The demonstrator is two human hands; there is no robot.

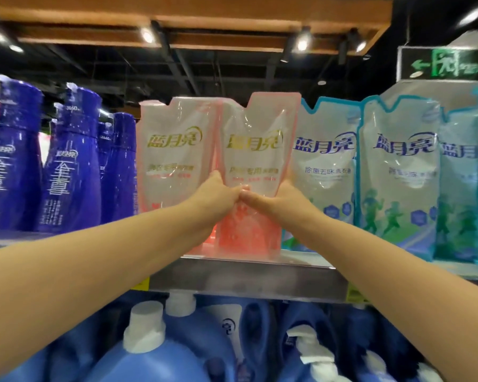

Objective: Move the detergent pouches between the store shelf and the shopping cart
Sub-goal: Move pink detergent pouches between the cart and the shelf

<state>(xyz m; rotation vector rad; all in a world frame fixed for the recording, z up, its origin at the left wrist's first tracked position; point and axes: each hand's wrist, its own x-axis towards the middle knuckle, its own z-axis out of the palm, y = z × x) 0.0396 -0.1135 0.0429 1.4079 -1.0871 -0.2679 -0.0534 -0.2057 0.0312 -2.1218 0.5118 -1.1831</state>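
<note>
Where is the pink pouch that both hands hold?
In the head view, the held pink pouch stands mid-shelf, between another pink pouch on its left and a blue-edged pouch on its right.

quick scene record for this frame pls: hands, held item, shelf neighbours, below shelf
left hand: grips left edge of front pink pouch
right hand: grips its right edge
pouch state: upright, base at the shelf front edge
left neighbour: second pink pouch, then dark blue bottles
right neighbour: teal pouches
below shelf: blue jugs with white caps
cart: not in view
</note>
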